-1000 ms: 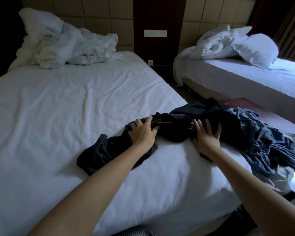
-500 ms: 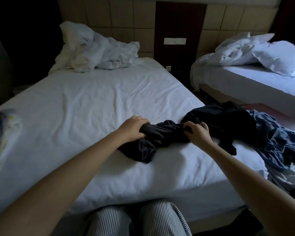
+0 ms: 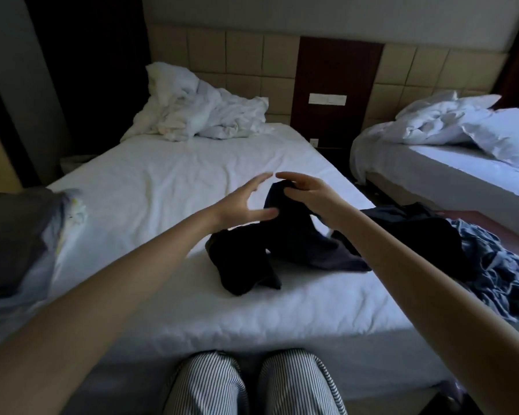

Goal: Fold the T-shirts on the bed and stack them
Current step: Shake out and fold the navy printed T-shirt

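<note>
Two bare hands meet above the near half of the white-sheeted bed [image 3: 150,187], seen from the head camera. At the bed's left edge lies a blurred grey-and-pale cloth [image 3: 21,235]; whether it is a folded T-shirt cannot be told. The left hand [image 3: 241,203] hovers above the sheet with fingers straight and spread, holding nothing, its thumb close to the crumpled black cotton T-shirt [image 3: 246,262]. That shirt lies bunched near the middle of the bed's near edge, with one portion lifted off the sheet. The right hand [image 3: 310,195] pinches this lifted portion between thumb and curled fingers. Towards the bed's right edge lie a second dark crumpled garment [image 3: 417,232] and, touching it, a rumpled blue garment [image 3: 498,265].

Progress, as judged: no neat stack is visible, the black shirt is neither spread flat nor folded, and at least two more garments wait, so the task appears near its start.

Surroundings: a crumpled white duvet [image 3: 201,115] occupies the far edge by the headboard, well apart from the hands. Striped trouser knees [image 3: 252,381] show below the near edge. A second bed [image 3: 462,187] stands to the right across a gap. The heap on the right crowds that side, leaving the bare sheet to the left as the likely room for spreading.
</note>
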Available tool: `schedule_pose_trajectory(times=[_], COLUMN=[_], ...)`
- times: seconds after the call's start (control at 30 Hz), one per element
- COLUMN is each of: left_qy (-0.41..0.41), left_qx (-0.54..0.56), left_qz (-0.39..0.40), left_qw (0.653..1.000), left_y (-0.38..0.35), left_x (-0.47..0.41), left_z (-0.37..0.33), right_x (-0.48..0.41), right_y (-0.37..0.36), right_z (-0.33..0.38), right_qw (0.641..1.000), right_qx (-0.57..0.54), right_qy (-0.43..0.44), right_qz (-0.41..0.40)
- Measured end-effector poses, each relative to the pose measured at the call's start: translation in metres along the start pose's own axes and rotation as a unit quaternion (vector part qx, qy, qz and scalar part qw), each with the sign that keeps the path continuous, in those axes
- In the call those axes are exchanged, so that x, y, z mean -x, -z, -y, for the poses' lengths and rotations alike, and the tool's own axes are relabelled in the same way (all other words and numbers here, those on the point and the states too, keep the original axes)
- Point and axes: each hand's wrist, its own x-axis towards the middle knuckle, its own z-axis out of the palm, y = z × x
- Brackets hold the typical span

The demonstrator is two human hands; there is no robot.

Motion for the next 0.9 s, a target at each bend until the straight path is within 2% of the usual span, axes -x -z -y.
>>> schedule_pose_trajectory(times=[0.1, 0.2, 0.27, 0.33, 0.37, 0.43, 0.5, 0.53, 0.63, 0.7, 0.8, 0.83, 0.9], left_qy=[-0.042, -0.004, 0.033, 0.049, 0.047, 0.044, 0.063, 0.065, 0.062, 0.093, 0.114, 0.111, 0.104], left_qx=[0.058, 0.057, 0.022, -0.014, -0.018, 0.043, 0.162, 0.191, 0.195, 0.217, 0.275, 0.298, 0.321], left_qz=[-0.001, 0.065, 0.13, 0.134, 0.095, 0.005, -0.004, -0.008, -0.102, -0.142, -0.117, -0.112, -0.105], left_qw=[0.997, 0.996, 0.991, 0.99, 0.994, 0.998, 0.985, 0.979, 0.974, 0.961, 0.948, 0.942, 0.935], left_y=[0.002, 0.017, 0.018, 0.004, -0.007, -0.032, -0.055, -0.064, -0.077, -0.073, -0.057, -0.051, -0.037], left_x=[-0.001, 0.003, 0.009, 0.013, 0.014, 0.018, 0.022, 0.023, 0.02, 0.018, 0.023, 0.026, 0.032], left_z=[-0.017, -0.011, -0.005, 0.0, 0.001, -0.001, -0.008, -0.012, -0.017, -0.014, -0.002, 0.002, 0.004], right_x=[0.005, 0.023, 0.035, 0.039, 0.038, 0.035, 0.033, 0.034, 0.032, 0.027, 0.024, 0.023, 0.025], right_y=[-0.008, -0.007, -0.006, -0.003, -0.002, 0.0, -0.004, -0.007, -0.014, -0.01, 0.003, 0.005, -0.002], right_z=[0.012, 0.013, 0.003, -0.009, -0.014, -0.016, -0.012, -0.009, -0.005, -0.005, -0.011, -0.014, -0.02], right_qw=[0.994, 0.975, 0.969, 0.992, 0.997, 0.976, 0.951, 0.948, 0.968, 0.98, 0.999, 0.999, 0.989], right_qx=[0.024, 0.152, 0.187, 0.08, -0.019, -0.196, -0.293, -0.293, -0.152, -0.103, -0.015, 0.032, 0.1], right_qy=[-0.013, -0.02, -0.038, -0.057, -0.071, -0.092, -0.097, -0.1, -0.09, -0.064, -0.025, -0.011, -0.027], right_qz=[0.107, 0.16, 0.16, 0.084, 0.038, -0.009, 0.025, 0.067, 0.18, 0.157, 0.04, 0.037, 0.103])
